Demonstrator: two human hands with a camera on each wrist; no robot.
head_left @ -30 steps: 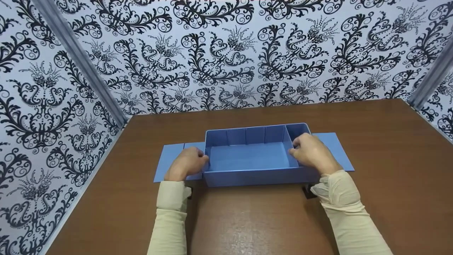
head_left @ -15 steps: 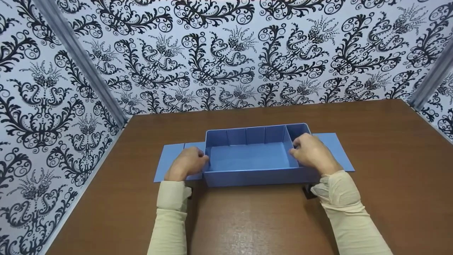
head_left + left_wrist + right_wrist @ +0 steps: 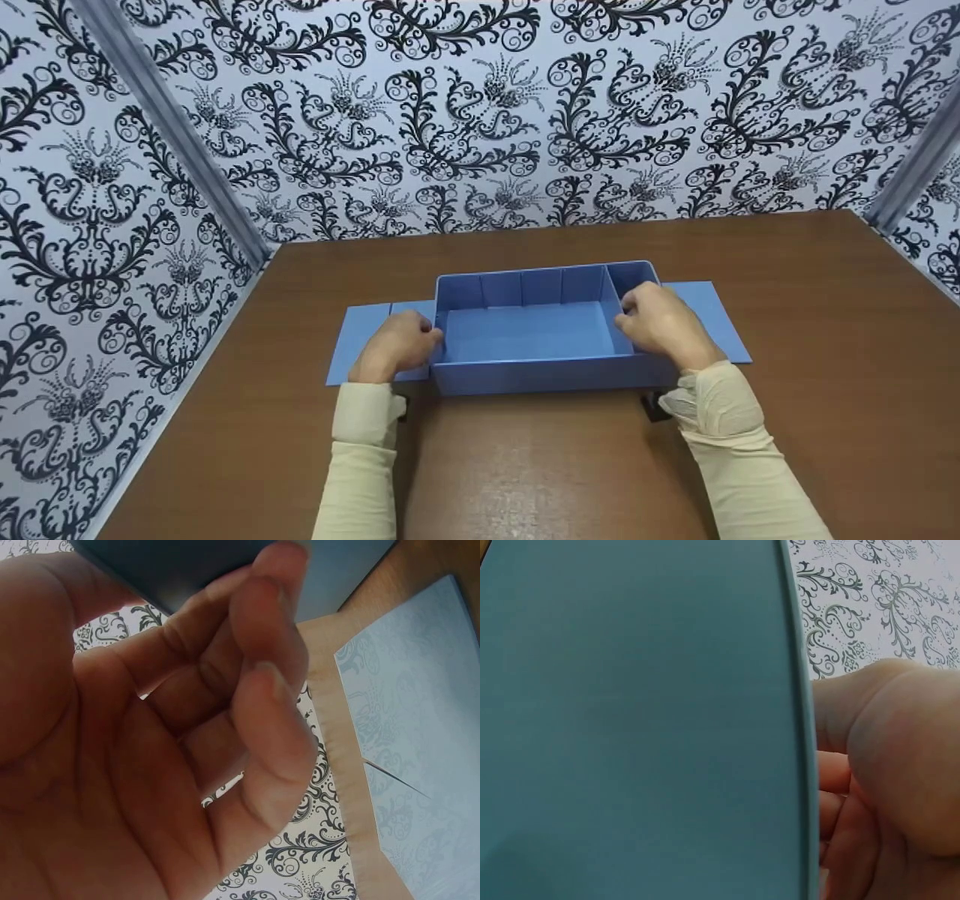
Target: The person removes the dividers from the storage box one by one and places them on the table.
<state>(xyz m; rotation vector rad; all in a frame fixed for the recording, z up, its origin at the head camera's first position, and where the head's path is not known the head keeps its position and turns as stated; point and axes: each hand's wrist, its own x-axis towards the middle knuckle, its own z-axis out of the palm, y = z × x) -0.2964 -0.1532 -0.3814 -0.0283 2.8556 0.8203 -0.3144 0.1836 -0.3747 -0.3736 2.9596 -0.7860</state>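
Observation:
An open blue box (image 3: 555, 377) stands in the middle of the table, with a divider (image 3: 608, 296) setting off a narrow compartment at its right end. At its left end wall, my left hand (image 3: 397, 343) pinches the rim between thumb and curled fingers. In the left wrist view, the fingers (image 3: 266, 622) bend up against the dark blue wall (image 3: 180, 566). My right hand (image 3: 664, 324) reaches over the narrow compartment and pinches the divider's top edge. The box's outer wall (image 3: 645, 720) fills most of the right wrist view and hides the right fingertips.
Flat blue panels lie on both sides of the box: a left panel (image 3: 357, 341) with a seam, and a right panel (image 3: 709, 319). Brown table (image 3: 525, 465) surrounds them. A patterned wall (image 3: 495, 112) rises behind. Small dark objects (image 3: 655, 406) show under the wrists.

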